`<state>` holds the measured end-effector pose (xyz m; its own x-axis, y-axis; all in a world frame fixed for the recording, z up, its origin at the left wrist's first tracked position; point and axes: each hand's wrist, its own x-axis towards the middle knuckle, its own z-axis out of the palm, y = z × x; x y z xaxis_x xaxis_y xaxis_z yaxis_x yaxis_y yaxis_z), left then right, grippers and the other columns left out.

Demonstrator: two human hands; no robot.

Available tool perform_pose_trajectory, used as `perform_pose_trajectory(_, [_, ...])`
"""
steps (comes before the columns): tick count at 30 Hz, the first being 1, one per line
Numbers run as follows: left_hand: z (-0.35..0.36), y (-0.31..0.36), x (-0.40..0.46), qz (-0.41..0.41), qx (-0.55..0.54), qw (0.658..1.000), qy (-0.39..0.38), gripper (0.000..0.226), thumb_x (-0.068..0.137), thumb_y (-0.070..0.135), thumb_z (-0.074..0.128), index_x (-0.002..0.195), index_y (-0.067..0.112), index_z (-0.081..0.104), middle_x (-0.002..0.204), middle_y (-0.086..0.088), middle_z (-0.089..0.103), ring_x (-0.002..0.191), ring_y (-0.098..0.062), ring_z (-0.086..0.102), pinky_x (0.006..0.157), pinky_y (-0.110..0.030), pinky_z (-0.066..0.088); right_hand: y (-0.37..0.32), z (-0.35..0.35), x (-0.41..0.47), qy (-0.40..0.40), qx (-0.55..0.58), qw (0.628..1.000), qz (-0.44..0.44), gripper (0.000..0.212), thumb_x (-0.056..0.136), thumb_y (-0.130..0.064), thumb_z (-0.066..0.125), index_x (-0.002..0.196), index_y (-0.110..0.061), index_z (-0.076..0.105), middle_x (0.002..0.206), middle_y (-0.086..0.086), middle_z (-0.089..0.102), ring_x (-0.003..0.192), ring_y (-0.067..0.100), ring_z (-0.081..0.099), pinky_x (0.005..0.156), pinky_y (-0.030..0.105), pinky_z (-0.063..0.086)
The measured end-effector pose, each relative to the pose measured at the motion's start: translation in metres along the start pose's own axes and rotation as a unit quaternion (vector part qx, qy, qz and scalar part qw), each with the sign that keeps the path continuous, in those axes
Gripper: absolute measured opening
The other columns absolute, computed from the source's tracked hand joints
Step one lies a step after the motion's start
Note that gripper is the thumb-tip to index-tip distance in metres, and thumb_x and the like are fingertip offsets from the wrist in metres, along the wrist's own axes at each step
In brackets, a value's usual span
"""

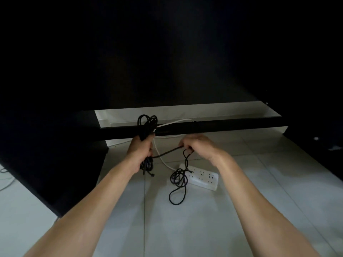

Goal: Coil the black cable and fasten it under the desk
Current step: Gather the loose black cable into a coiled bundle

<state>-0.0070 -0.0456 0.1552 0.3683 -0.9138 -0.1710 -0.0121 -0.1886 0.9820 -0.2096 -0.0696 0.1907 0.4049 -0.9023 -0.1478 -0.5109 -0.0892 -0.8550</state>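
The left hand (pixel 141 149) grips a bundle of thin black cable (pixel 147 127) loops near the dark desk crossbar (pixel 222 125). The right hand (pixel 194 145) pinches a strand stretched between the hands; the rest trails onto the pale tiled floor (pixel 185 229) beside a white power strip (pixel 203 178).

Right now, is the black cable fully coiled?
No. The left hand grips a bundle, but loose cable trails from the right hand onto the floor.

The left hand (pixel 142 149) grips a bunch of black cable (pixel 146 125) loops. The right hand (pixel 196 145) pinches the same cable, and the rest hangs down onto a white power strip (pixel 204 179) on the floor (pixel 185 229).
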Motion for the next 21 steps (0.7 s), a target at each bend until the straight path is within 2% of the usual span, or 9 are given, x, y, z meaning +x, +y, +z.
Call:
perform_pose_trajectory(2, [-0.003,0.000,0.003,0.004,0.003,1.000,0.000,0.022,0.093,0.035,0.059,0.101,0.015,0.060,0.059,0.005,0.043,0.043,-0.010,0.036,0.051,-0.026,0.034,0.003,-0.009,0.001,0.038,-0.062,0.997,0.009,0.019,0.097,-0.021,0.050,0.089,-0.026,0.067,0.090,-0.008,0.063,0.090,0.012,0.057,0.069,0.022,0.040])
perform_pose_trajectory(5, [-0.007,-0.003,0.004,0.019,0.010,1.000,-0.015,0.027,0.087,0.037,0.066,0.102,0.015,0.064,0.058,0.005,0.042,0.045,-0.011,0.037,0.059,-0.029,0.039,0.009,-0.012,0.004,0.111,-0.071,0.991,-0.010,0.020,0.099,-0.022,0.049,0.082,-0.023,0.060,0.080,-0.005,0.062,0.080,0.011,0.059,0.063,0.024,0.041])
perform_pose_trajectory(8, [-0.001,-0.009,-0.007,0.039,0.015,0.997,-0.070,0.024,0.083,0.039,0.071,0.087,0.019,0.060,0.052,0.007,0.039,0.044,-0.010,0.038,0.062,-0.031,0.041,0.004,-0.008,0.009,0.082,0.095,0.992,-0.018,0.021,0.098,-0.013,0.051,0.082,-0.022,0.061,0.074,-0.001,0.065,0.071,0.015,0.067,0.077,0.040,0.057])
perform_pose_trajectory(9, [0.003,-0.010,-0.013,0.048,0.009,0.995,-0.092,0.021,0.084,0.037,0.071,0.083,0.020,0.059,0.051,0.007,0.038,0.043,-0.009,0.038,0.060,-0.030,0.042,0.000,-0.006,0.009,0.062,0.156,0.986,-0.019,0.021,0.097,-0.008,0.051,0.084,-0.019,0.062,0.074,0.001,0.065,0.071,0.019,0.069,0.080,0.045,0.057])
perform_pose_trajectory(12, [0.020,-0.007,-0.029,0.076,-0.003,0.989,-0.129,0.020,0.088,0.031,0.067,0.075,0.019,0.057,0.046,0.004,0.039,0.039,-0.007,0.037,0.051,-0.023,0.042,-0.014,-0.002,0.011,0.032,0.246,0.968,-0.035,0.021,0.097,0.000,0.051,0.086,-0.013,0.064,0.077,0.005,0.068,0.074,0.020,0.070,0.081,0.044,0.060])
perform_pose_trajectory(16, [0.034,-0.001,-0.041,0.079,-0.024,0.986,-0.147,0.035,0.073,0.053,0.065,0.085,0.020,0.063,0.049,0.006,0.044,0.047,-0.010,0.043,0.056,-0.024,0.041,-0.032,-0.006,0.011,0.049,0.307,0.949,-0.049,0.021,0.095,0.001,0.053,0.086,-0.012,0.067,0.084,0.011,0.069,0.080,0.023,0.069,0.081,0.043,0.061])
perform_pose_trajectory(18, [0.037,0.003,-0.045,0.060,-0.066,0.980,-0.175,0.035,0.078,0.056,0.062,0.092,0.026,0.073,0.057,0.005,0.051,0.049,-0.011,0.039,0.059,-0.029,0.043,-0.038,-0.009,0.011,0.052,0.312,0.947,-0.058,0.020,0.095,-0.001,0.055,0.087,-0.012,0.068,0.084,0.010,0.069,0.081,0.023,0.069,0.078,0.040,0.061])
perform_pose_trajectory(20, [0.037,0.007,-0.048,0.049,-0.109,0.969,-0.214,0.038,0.086,0.057,0.056,0.108,0.031,0.071,0.086,0.002,0.073,0.047,-0.008,0.035,0.054,-0.025,0.043,-0.041,-0.012,0.012,0.073,0.275,0.957,-0.059,0.020,0.094,-0.006,0.057,0.086,-0.018,0.070,0.085,0.005,0.071,0.085,0.020,0.068,0.079,0.039,0.057])
perform_pose_trajectory(21, [0.037,0.009,-0.049,0.040,-0.124,0.965,-0.226,0.045,0.084,0.062,0.053,0.113,0.031,0.069,0.102,-0.003,0.075,0.045,-0.007,0.034,0.053,-0.024,0.040,-0.042,-0.013,0.013,0.091,0.248,0.963,-0.053,0.020,0.093,-0.009,0.058,0.085,-0.021,0.071,0.086,0.001,0.072,0.086,0.019,0.068,0.078,0.036,0.054])
